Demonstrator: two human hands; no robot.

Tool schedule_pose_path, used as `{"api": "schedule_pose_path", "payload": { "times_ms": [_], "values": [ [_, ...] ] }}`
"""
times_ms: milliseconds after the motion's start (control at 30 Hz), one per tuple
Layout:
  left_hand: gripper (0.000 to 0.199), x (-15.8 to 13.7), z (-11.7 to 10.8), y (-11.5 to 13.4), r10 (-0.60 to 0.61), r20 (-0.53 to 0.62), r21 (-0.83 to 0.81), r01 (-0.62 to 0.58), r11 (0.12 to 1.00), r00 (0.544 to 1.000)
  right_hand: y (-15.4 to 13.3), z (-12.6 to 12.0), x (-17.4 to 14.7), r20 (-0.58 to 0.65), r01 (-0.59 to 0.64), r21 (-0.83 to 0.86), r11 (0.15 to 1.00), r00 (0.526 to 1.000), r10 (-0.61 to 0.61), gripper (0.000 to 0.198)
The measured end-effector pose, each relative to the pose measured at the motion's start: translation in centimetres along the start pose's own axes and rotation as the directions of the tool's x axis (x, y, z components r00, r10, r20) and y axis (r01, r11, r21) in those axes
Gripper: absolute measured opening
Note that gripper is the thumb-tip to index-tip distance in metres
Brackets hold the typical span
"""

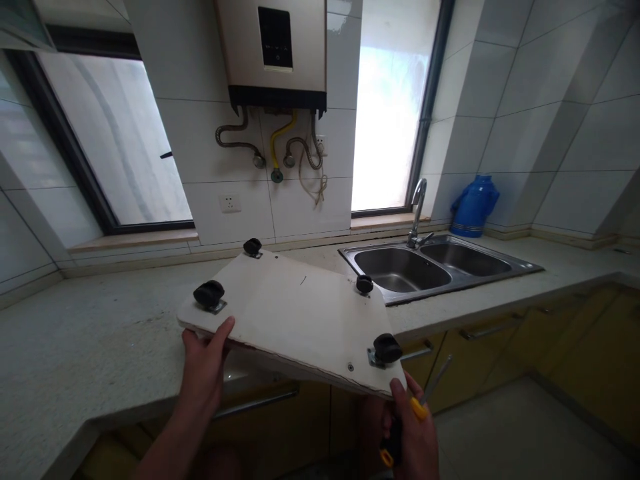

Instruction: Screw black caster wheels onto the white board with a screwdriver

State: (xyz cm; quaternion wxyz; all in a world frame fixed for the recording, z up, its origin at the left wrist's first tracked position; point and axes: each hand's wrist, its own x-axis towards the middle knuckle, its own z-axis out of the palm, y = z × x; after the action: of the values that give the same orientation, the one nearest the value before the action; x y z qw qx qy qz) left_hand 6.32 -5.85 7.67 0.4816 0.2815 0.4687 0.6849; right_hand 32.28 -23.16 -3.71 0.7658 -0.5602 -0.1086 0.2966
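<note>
A white board (300, 303) with black casters faces up, tilted over the counter's front edge. Two casters, one at the near left (209, 293) and one at the near right (387, 349), are the largest in view; smaller ones sit at the far corners. My left hand (203, 363) is closed on the near left edge, thumb on top and fingers underneath. At the near right corner, my right hand (413, 427) pinches the board and also holds a screwdriver (420, 410) with a black and yellow handle, its shaft pointing up and right.
The pale counter (100, 333) runs along the wall. A double steel sink (453, 290) with a faucet (419, 207) lies right of the board, and a blue jug-like container (474, 207) stands behind it. A water heater (275, 47) hangs above. Cabinets with handles (493, 327) are below.
</note>
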Motion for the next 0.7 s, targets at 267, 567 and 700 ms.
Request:
{"api": "schedule_pose_path", "payload": {
  "times_ms": [267,567,700],
  "values": [
    [0.053,-3.5,-2.1,1.4,0.038,-0.083,0.102,-0.030,0.994,0.996,-2.5,-1.2,0.6,-0.021,0.088,-0.057,0.994,0.996,-0.089,0.111],
    [0.054,-4.3,-4.1,-0.3,0.032,-0.114,0.155,-0.014,0.988,0.993,0.2,-4.0,1.5,0.088,0.210,-0.176,0.962,0.976,-0.197,0.104],
    [0.058,-3.8,-4.9,-1.0,0.069,-0.094,0.178,-0.052,0.983,0.993,0.6,-4.1,2.2,0.113,0.327,-0.218,0.920,0.944,-0.309,0.105]
  ]
}}
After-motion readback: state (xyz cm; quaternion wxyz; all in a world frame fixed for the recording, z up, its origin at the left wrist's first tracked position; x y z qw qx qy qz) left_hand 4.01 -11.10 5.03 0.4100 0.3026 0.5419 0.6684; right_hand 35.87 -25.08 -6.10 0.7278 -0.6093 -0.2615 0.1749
